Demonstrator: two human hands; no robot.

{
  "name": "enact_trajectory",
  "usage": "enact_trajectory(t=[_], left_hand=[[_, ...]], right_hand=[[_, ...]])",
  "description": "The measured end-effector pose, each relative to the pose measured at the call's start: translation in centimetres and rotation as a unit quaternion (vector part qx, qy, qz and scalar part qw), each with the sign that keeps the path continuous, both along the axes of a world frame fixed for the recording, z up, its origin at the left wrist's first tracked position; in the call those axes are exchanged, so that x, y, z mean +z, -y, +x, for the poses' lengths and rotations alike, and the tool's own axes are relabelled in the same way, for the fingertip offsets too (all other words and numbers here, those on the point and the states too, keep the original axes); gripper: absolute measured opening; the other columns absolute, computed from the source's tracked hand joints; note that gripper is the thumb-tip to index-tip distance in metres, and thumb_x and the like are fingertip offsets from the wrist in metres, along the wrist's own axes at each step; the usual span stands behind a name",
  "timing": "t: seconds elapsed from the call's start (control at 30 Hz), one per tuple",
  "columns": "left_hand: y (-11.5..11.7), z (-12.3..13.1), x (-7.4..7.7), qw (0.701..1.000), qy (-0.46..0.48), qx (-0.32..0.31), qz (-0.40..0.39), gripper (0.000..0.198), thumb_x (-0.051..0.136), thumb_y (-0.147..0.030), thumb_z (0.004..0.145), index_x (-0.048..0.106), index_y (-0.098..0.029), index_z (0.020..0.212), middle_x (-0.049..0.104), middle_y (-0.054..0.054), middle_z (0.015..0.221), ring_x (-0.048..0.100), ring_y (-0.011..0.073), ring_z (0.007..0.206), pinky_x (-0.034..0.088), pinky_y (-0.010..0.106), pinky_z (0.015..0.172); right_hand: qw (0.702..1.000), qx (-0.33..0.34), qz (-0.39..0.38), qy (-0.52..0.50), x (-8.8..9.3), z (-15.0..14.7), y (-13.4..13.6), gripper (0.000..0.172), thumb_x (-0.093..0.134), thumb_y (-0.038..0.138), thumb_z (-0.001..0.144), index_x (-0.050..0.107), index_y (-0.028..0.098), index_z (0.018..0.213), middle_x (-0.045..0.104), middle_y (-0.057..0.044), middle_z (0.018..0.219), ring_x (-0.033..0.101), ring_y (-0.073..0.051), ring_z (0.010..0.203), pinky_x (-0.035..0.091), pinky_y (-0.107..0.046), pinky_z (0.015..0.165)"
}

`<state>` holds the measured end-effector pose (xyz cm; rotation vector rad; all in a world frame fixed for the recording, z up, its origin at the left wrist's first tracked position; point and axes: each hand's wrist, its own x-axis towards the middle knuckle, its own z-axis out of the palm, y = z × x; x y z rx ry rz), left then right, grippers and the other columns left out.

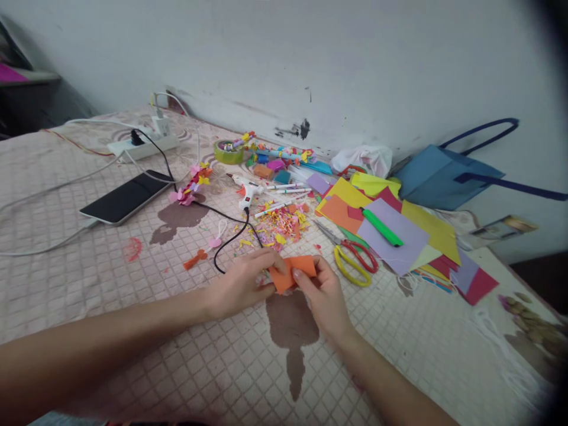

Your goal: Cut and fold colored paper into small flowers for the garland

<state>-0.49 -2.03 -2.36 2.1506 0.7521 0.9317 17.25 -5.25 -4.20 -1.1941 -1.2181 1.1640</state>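
Between my two hands is an orange piece of paper (284, 277), raised over a brown patch of the patterned cloth. My left hand (246, 281) grips its left edge with bent fingers. On the right side, my right hand (323, 293) pinches the paper, thumb on top and fingers behind. Scissors (352, 260) with one yellow and one red handle lie just right of my right hand. Beyond the hands is a heap of small coloured paper scraps (286, 225). A white glue gun (247, 192) lies behind them, its black cord curving toward my left hand.
Coloured sheets (394, 234) with a green cutter (382, 227) lie at the right, near a blue bag (448, 174). A black-screened tablet (128, 197) and a power strip (142, 147) sit at the left. Green tape (228, 154) stands near the wall.
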Motion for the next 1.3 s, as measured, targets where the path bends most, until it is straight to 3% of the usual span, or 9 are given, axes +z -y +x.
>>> enact_trajectory(t=[0.17,0.4,0.6,0.67,0.77,0.87,1.0,1.17,1.3], left_hand=[[0.1,0.2,-0.2,1.000,0.016,0.011,-0.013,0.016,0.053,-0.004,0.075,0.055,-0.017,0.083,0.060,0.004,0.090,0.056,0.0151,0.086,0.044,0.028,0.078],[-0.1,0.1,-0.2,0.998,0.022,0.020,-0.054,0.028,0.050,0.002,0.068,0.056,-0.017,0.087,0.061,0.003,0.092,0.056,0.0155,0.088,0.044,0.029,0.081],[0.3,0.0,-0.3,0.994,0.024,-0.056,-0.091,0.040,0.039,0.007,0.067,0.053,-0.017,0.096,0.059,0.004,0.095,0.056,0.0136,0.087,0.046,0.027,0.078],[0.3,0.0,-0.4,0.994,0.039,-0.041,-0.096,0.043,0.037,0.006,0.070,0.050,-0.017,0.104,0.057,0.004,0.096,0.056,0.0129,0.086,0.047,0.027,0.077],[-0.1,0.0,-0.4,0.996,0.051,-0.011,-0.075,0.042,0.038,0.003,0.076,0.047,-0.018,0.111,0.058,0.005,0.098,0.056,0.0128,0.086,0.047,0.027,0.076],[-0.5,0.0,-0.4,0.999,0.024,-0.025,-0.016,0.031,0.043,-0.001,0.079,0.057,-0.018,0.100,0.060,0.005,0.098,0.056,0.0143,0.091,0.045,0.029,0.082],[-0.6,0.0,-0.4,1.000,0.004,-0.024,0.009,0.024,0.046,-0.003,0.080,0.061,-0.017,0.091,0.063,0.004,0.095,0.057,0.0140,0.090,0.044,0.028,0.084],[-0.2,0.0,-0.5,0.999,-0.013,-0.035,-0.021,0.031,0.048,-0.003,0.078,0.058,-0.018,0.104,0.062,0.005,0.099,0.057,0.0149,0.090,0.045,0.029,0.083],[-0.3,0.0,-0.5,0.999,-0.001,-0.039,-0.031,0.028,0.051,-0.003,0.078,0.061,-0.019,0.099,0.062,0.004,0.098,0.057,0.0140,0.089,0.045,0.027,0.081]], right_hand=[[1.000,-0.017,0.016,0.016,0.1,-0.2,0.3,0.011,0.060,0.028,0.079,0.053,0.021,0.084,0.056,0.001,0.079,0.054,-0.013,0.071,0.047,-0.025,0.065],[0.997,-0.001,-0.020,-0.069,0.1,-0.5,0.2,0.015,0.062,0.029,0.078,0.055,0.022,0.089,0.058,0.001,0.080,0.055,-0.014,0.068,0.047,-0.026,0.061],[0.998,-0.026,-0.020,-0.061,0.2,0.2,-0.4,0.016,0.061,0.031,0.079,0.056,0.022,0.091,0.060,0.001,0.077,0.056,-0.014,0.069,0.047,-0.027,0.066],[0.999,-0.001,-0.041,-0.036,0.4,0.7,-0.6,0.017,0.061,0.033,0.078,0.058,0.021,0.089,0.061,0.001,0.077,0.056,-0.014,0.069,0.046,-0.026,0.065],[0.992,0.092,-0.082,0.003,0.8,1.1,-0.8,0.018,0.063,0.034,0.076,0.060,0.019,0.086,0.062,-0.001,0.078,0.058,-0.015,0.071,0.046,-0.026,0.065],[0.982,0.157,-0.105,0.018,1.1,1.3,-0.8,0.018,0.065,0.032,0.074,0.062,0.019,0.086,0.063,-0.001,0.081,0.058,-0.014,0.071,0.046,-0.026,0.066],[0.983,0.157,-0.092,0.015,1.2,1.5,-0.9,0.016,0.062,0.032,0.077,0.059,0.020,0.087,0.061,0.001,0.079,0.057,-0.012,0.070,0.046,-0.024,0.064],[0.980,0.162,-0.116,0.022,1.7,2.1,-1.0,0.019,0.060,0.036,0.079,0.052,0.019,0.082,0.055,0.005,0.061,0.048,-0.007,0.044,0.039,-0.019,0.043],[0.972,0.194,-0.119,0.059,1.8,2.2,-1.0,0.019,0.062,0.035,0.077,0.053,0.018,0.078,0.049,0.007,0.053,0.043,-0.005,0.040,0.032,-0.017,0.040]])
